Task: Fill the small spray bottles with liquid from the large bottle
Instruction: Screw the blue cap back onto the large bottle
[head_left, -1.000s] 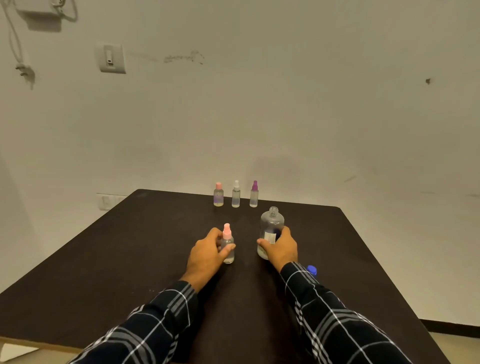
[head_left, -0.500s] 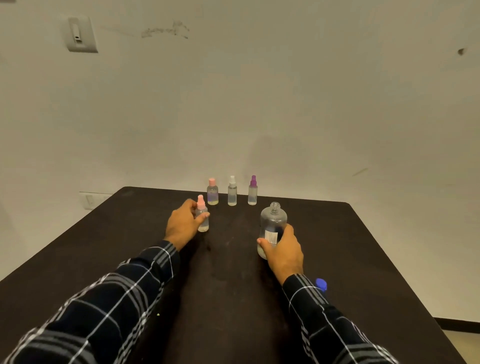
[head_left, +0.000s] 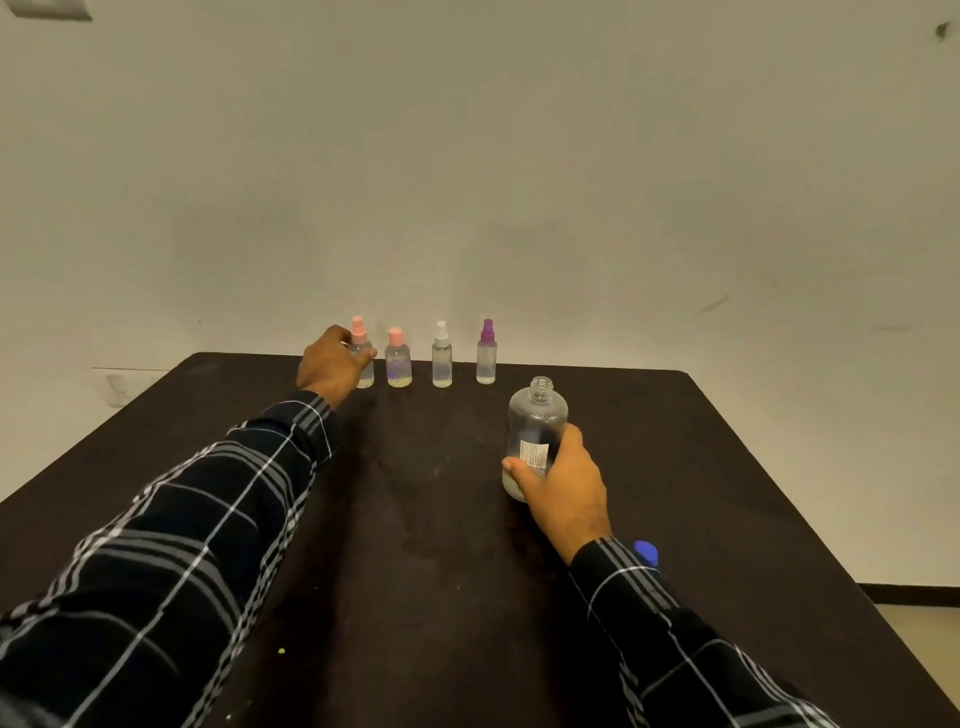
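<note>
The large bottle (head_left: 537, 421), uncapped and nearly drained, is held upright on the table (head_left: 208, 415) by the right hand (head_left: 563, 491), fingers curled round it. At its eleven o'clock four capped spray bottles (head_left: 441, 361) are lined up, apparently filled. The leftmost pink-topped bottle (head_left: 366, 371) is gripped by the left hand (head_left: 330, 366). Filling is judged done. Only the blue cap (head_left: 645, 552), at five o'clock, seems left.

- No legible txt anywhere in view.
- large bottle (head_left: 537, 415): white label (head_left: 534, 456) on lower front, several lines of dark fine print. Too small and blurred to read, so no brand, word or nr can be made out.
- Label's lower part is partly behind the thumb of the right hand (head_left: 566, 486) gripping the btl.
- leftmost spray bottle (head_left: 365, 364): partly covered by the left hand (head_left: 326, 366) holding it, can't tell any print.
- Other spray bottles in the back row (head_left: 442, 364): too small to tell any print.
</note>
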